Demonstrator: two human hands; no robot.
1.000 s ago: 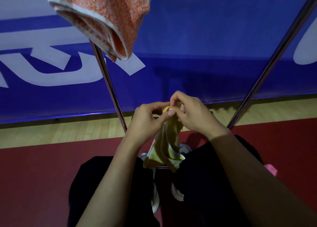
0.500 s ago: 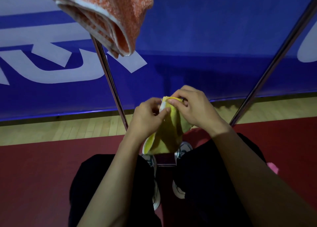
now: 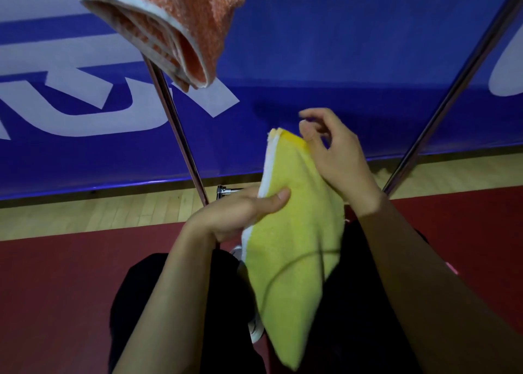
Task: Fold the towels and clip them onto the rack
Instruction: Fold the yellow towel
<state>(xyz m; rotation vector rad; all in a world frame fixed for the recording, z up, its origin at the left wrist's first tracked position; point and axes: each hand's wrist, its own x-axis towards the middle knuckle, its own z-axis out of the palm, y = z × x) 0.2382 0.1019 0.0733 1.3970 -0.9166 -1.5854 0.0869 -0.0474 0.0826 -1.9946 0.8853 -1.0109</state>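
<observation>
Yellow towel (image 3: 288,249) held in air in front of person, above knees, folded into long narrow panel, white hem along left edge. Left hand (image 3: 240,215) grips mid-left edge, thumb pressed on front face. Right hand (image 3: 336,158) at top right corner, fingers loosely curled; pinch on corner unclear. Terry cloth looks light, soft, limp, not slippery; lower half hangs free and sags. Best hold: stacked top-edge corners, layers pinched together so fold keeps. Orange towel (image 3: 169,25) hangs folded above, by rack pole (image 3: 181,144).
</observation>
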